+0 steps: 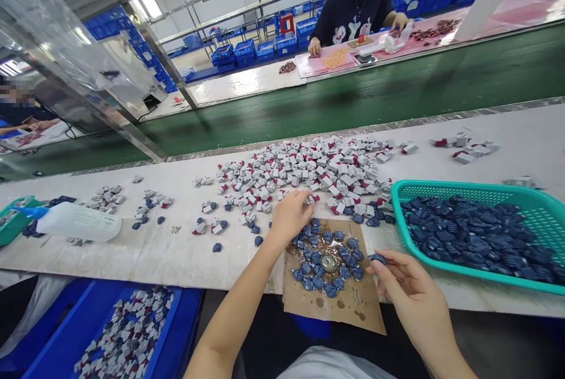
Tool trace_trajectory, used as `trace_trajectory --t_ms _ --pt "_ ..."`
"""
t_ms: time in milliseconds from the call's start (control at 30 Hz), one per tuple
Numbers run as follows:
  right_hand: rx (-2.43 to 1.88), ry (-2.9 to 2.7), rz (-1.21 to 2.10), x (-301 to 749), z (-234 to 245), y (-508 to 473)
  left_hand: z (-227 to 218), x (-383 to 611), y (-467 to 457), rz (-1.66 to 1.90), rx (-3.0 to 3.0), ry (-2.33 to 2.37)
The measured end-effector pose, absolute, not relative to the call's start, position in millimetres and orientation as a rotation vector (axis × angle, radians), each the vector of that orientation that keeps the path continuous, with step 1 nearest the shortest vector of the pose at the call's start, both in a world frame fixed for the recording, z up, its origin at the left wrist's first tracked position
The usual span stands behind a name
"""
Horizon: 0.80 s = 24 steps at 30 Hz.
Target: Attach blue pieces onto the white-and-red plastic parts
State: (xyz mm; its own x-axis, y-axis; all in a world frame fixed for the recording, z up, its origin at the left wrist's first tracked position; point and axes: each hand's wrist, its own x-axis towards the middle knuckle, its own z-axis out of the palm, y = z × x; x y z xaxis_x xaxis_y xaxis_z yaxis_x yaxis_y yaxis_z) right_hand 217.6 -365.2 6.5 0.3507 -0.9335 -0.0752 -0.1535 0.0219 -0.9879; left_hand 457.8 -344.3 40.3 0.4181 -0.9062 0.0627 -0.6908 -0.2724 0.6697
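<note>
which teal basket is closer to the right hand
The teal basket of navy pieces, just beyond the right hand; the other teal basket sits at the picture's left edge.

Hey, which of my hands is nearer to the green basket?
Right. Your right hand is just left of the green basket's near-left corner, holding a blue piece. Your left hand is farther left, at the pile of grey-and-red pieces.
</note>
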Motion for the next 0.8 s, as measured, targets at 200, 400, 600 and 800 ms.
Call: trace_trajectory --t_ms 200,400,600,800 --pt "-1.485 1.037 -0.804 222 11 -370 41 463 -312 -0.667 1.756 -0.927" --pt "-1.577 1.007 -0.806 232 18 -368 52 473 -292 -0.684 1.559 -0.671" --pt "-1.701 0.927 -0.766 236 14 -363 58 454 -275 -0.867 1.358 -0.448" --pt "-1.907 0.849 -0.770 230 16 -367 58 426 -253 -0.917 1.300 -0.328"
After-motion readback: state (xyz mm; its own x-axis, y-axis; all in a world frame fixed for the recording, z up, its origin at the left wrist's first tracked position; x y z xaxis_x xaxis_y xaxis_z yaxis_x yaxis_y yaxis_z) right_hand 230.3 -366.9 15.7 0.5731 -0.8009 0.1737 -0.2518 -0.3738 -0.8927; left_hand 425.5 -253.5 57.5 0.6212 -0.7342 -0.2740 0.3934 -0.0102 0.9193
